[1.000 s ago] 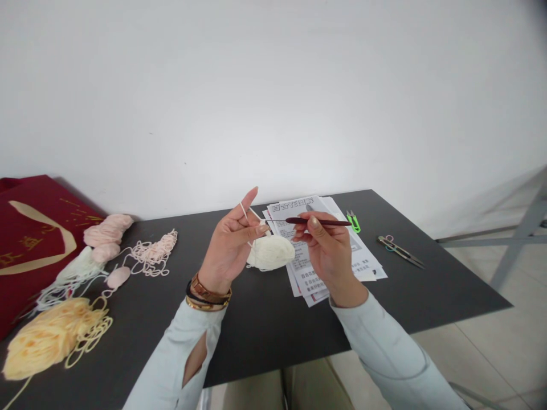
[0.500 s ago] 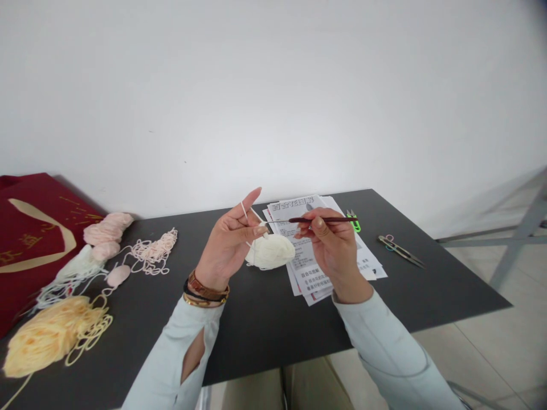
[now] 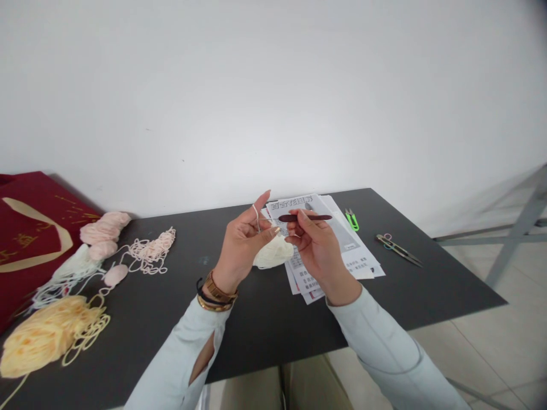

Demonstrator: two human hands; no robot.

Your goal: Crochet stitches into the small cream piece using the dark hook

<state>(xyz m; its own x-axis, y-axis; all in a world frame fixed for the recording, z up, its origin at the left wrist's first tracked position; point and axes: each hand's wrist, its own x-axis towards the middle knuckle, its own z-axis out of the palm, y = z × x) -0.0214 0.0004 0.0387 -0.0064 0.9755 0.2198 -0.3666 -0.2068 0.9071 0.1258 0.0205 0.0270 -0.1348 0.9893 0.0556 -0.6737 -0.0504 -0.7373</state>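
White yarn [image 3: 258, 218] loops over the raised index finger of my left hand [image 3: 243, 242], whose thumb and other fingers pinch the work. In my right hand [image 3: 318, 245] a crochet hook [image 3: 316, 217] with a dark reddish-brown handle lies almost level, gripped between thumb and fingers. Its thin metal shaft points left into the yarn at my left fingertips. Any stitches there are too small to make out. Behind and just below my hands rests a cream-white ball of yarn [image 3: 273, 252], partly covered by my left hand.
Printed sheets [image 3: 359, 259] lie stacked on the black table [image 3: 256, 324]. Green thread snips [image 3: 352, 220] and metal scissors [image 3: 398, 250] are to the right. At left are yellow yarn [image 3: 45, 336], pink yarn [image 3: 105, 228], loose pink strands [image 3: 151, 250] and a red bag [image 3: 29, 239].
My left hand has shifted slightly right and my right hand slightly left, bringing them closer together. The hook has moved left, and the green snips now show fully.
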